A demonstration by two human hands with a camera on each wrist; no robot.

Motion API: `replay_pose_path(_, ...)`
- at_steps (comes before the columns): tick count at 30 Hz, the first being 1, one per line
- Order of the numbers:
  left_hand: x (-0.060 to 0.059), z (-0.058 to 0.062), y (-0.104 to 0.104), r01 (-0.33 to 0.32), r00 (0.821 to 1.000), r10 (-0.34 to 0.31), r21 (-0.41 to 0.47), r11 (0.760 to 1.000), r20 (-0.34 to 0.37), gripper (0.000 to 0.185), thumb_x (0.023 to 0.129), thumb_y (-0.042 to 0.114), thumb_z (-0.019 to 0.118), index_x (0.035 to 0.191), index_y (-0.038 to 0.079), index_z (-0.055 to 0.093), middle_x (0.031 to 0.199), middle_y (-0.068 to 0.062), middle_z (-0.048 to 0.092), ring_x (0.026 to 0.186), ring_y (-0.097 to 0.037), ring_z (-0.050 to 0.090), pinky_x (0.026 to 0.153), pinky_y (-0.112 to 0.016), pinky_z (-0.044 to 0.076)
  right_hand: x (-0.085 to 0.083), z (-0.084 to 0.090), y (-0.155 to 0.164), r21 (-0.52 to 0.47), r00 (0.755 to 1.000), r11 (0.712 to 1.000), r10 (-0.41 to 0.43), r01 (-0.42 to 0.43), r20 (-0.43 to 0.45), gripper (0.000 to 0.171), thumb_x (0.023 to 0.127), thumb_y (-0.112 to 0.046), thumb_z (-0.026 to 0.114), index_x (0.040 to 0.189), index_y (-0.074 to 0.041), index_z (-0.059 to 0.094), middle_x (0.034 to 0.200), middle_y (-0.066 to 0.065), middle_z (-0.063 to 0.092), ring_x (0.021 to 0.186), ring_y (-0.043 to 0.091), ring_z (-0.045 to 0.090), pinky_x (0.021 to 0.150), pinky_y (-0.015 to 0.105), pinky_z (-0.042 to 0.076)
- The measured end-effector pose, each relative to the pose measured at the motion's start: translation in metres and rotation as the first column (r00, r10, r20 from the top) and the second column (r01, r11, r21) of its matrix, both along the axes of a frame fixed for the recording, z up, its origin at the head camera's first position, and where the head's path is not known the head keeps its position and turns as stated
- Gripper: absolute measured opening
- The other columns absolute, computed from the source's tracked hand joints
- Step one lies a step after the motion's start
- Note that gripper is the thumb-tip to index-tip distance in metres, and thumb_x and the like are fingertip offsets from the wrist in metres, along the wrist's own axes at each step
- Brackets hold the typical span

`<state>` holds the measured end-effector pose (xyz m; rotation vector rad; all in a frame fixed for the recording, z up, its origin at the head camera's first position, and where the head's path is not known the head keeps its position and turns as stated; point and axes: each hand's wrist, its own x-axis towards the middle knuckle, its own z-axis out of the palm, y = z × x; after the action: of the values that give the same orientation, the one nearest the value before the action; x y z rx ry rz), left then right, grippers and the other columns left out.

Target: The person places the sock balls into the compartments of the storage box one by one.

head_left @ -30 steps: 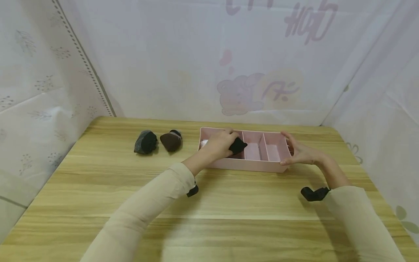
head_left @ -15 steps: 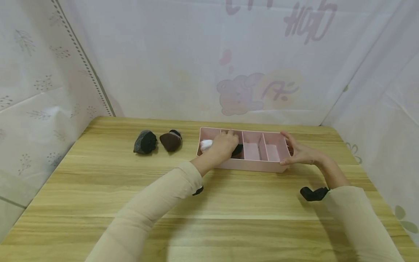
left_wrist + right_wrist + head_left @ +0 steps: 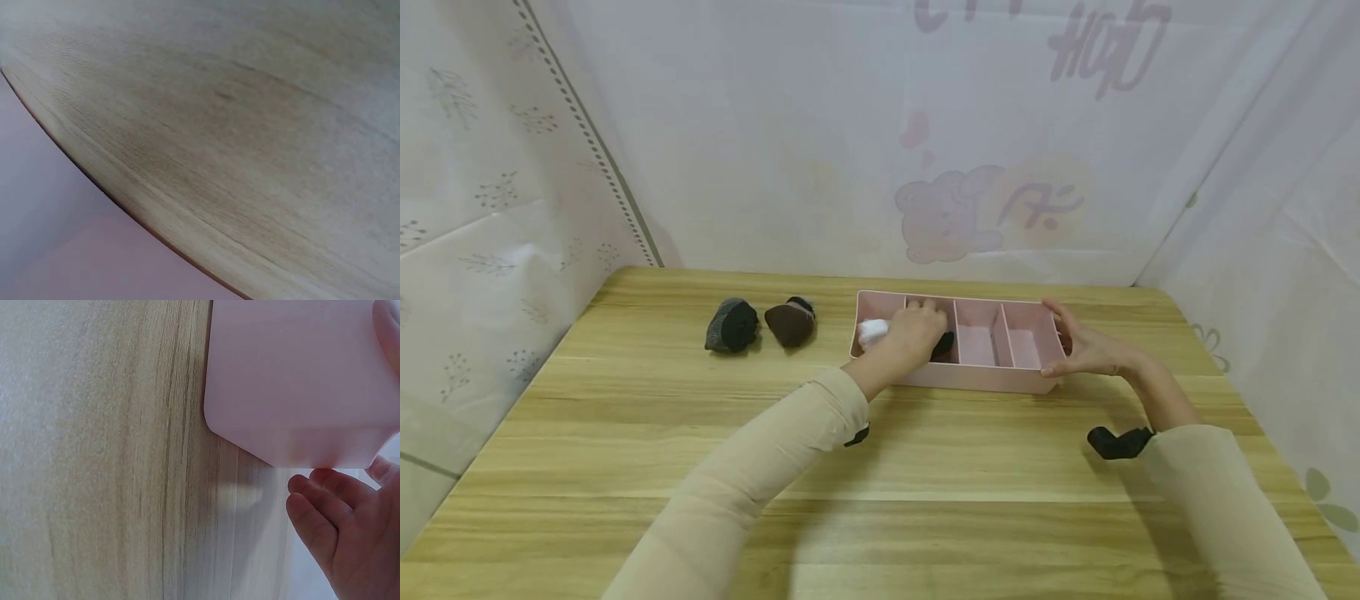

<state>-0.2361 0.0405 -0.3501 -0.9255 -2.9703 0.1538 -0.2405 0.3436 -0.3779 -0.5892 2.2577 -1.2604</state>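
Note:
My left hand (image 3: 916,335) reaches into the second compartment from the left of a pink divided storage box (image 3: 977,380). Its fingers are around a rolled black sock (image 3: 942,346), partly hidden under the hand. A white sock (image 3: 872,332) lies in the leftmost compartment, beside my left wrist. At the box's right end my right hand (image 3: 1092,351) grips the end, thumb at the front corner and fingers at the back. The right wrist view shows those fingers (image 3: 315,528) by the pink wall. In the left wrist view only tabletop and pink box wall appear.
Left of the box, a grey-and-black rolled sock (image 3: 732,326) and a brown rolled sock (image 3: 791,322) sit on the wooden table (image 3: 925,533). The box's two right compartments show bare floors. A printed curtain (image 3: 775,167) hangs behind the table.
My left hand has moved slightly right and lowered the black sock into the second compartment. More of the white sock shows now. My right hand has stayed on the box.

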Motion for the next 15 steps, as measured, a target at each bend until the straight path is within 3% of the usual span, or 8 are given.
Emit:
replay_pose_path(9, 0.0007, -0.0014, -0.0014, 0.01, 1.0, -0.01, 0.0, 1.0, -0.02, 0.02, 0.086, 0.008, 0.064, 0.106, 0.007, 0.066, 0.107, -0.01, 0.063, 0.093, -0.024, 0.061, 0.073, -0.035, 0.055, 0.0005, 0.0011, -0.0006, -0.005, 1.0, 1.0, -0.01, 0.01, 0.009, 0.113, 0.076, -0.004, 0.073, 0.147, -0.006, -0.016, 0.145, 0.035, 0.014, 0.126, 0.049, 0.031, 0.094, 0.037, 0.043)
replay_pose_path(15, 0.0006, -0.0015, -0.004, 0.033, 0.999, -0.033, 0.038, 0.999, -0.005, 0.02, 0.086, 0.006, 0.064, 0.105, 0.006, 0.066, 0.107, -0.01, 0.063, 0.094, -0.024, 0.061, 0.075, -0.035, 0.055, 0.0013, 0.0011, -0.0012, -0.007, 1.0, 1.0, -0.016, 0.016, 0.012, 0.113, 0.076, -0.004, 0.073, 0.147, -0.007, -0.015, 0.144, 0.036, 0.016, 0.125, 0.049, 0.032, 0.094, 0.041, 0.043)
